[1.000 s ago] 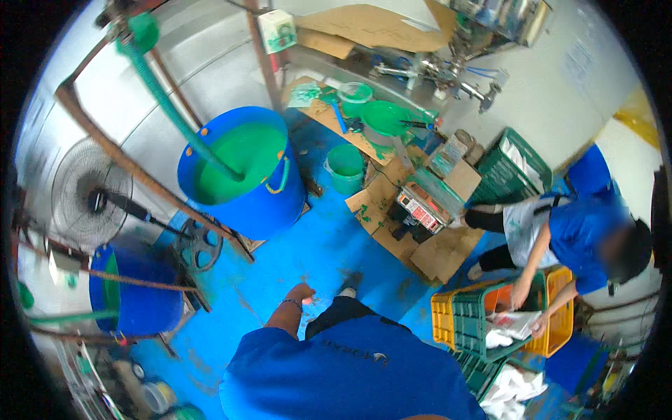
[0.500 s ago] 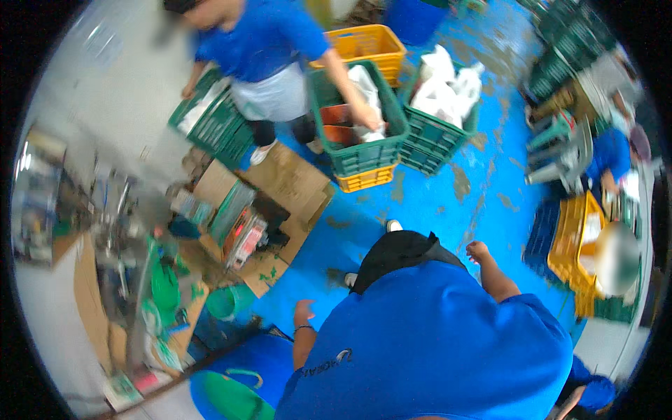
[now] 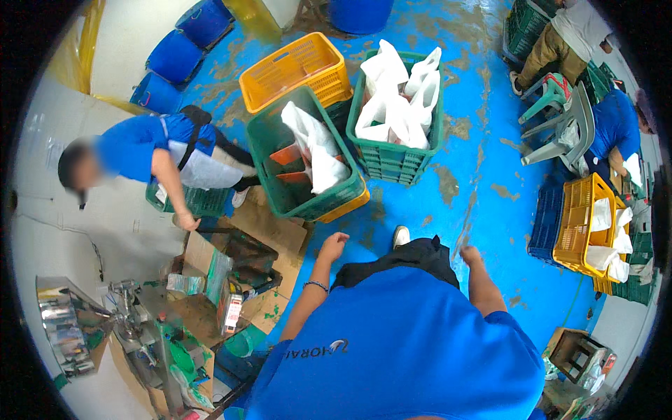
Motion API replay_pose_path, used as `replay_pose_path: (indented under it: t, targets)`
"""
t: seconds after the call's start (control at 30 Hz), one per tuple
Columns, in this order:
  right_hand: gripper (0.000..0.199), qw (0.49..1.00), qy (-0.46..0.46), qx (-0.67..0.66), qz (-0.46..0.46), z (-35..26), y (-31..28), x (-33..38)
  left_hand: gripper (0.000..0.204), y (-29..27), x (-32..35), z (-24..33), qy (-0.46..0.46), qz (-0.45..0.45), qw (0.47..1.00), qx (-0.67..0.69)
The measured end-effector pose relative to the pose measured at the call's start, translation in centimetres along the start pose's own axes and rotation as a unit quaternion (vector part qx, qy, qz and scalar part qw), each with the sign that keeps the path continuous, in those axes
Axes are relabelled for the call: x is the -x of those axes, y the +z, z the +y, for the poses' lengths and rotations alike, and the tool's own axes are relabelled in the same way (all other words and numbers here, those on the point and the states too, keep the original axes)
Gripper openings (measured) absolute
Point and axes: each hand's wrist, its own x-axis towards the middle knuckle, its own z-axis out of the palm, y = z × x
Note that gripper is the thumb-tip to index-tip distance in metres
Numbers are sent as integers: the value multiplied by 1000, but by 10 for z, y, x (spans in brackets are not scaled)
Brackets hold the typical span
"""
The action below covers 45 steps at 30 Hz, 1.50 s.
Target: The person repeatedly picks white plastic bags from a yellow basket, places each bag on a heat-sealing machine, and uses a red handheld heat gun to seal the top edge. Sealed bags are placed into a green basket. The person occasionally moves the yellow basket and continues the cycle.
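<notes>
The left hand (image 3: 334, 246) hangs released and empty, fingers loosely curled; the right hand (image 3: 472, 256) looks empty too, though I cannot tell how far it opens. Ahead, near the left hand, stand two green crates (image 3: 393, 168) holding white bags (image 3: 393, 105), one yellow crate (image 3: 332, 84) behind, and farthest, four blue tubs (image 3: 175, 56).

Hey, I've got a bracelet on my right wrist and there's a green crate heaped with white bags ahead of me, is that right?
Not quite: the head view shows the bracelet on your left wrist. The green crate heaped with white bags is ahead of you.
</notes>
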Motion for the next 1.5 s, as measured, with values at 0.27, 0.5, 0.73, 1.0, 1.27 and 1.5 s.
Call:
replay_pose_path:
  t: [0.27,0.5,0.73,1.0,1.27,1.5]
  targets:
    - [47,898,238,-317,188,-35,-200,-252,31,-46,-135,165,-31,10,966,255]
    - [60,900,292,-218,239,-99,-315,-418,37,-110,-348,225,112,172,979,-14]
    - [44,842,409,-304,179,-116,-350,-490,51,-100,-532,250,4,116,991,-61]
    - [33,858,446,-237,98,-110,-375,-499,53,-93,-588,272,-110,57,992,-7]
    - [37,863,432,-241,107,-48,-451,-600,42,-91,-693,374,-67,35,993,-85]
    - [36,823,472,-276,154,30,-540,-748,45,-84,-862,516,32,98,979,-177]
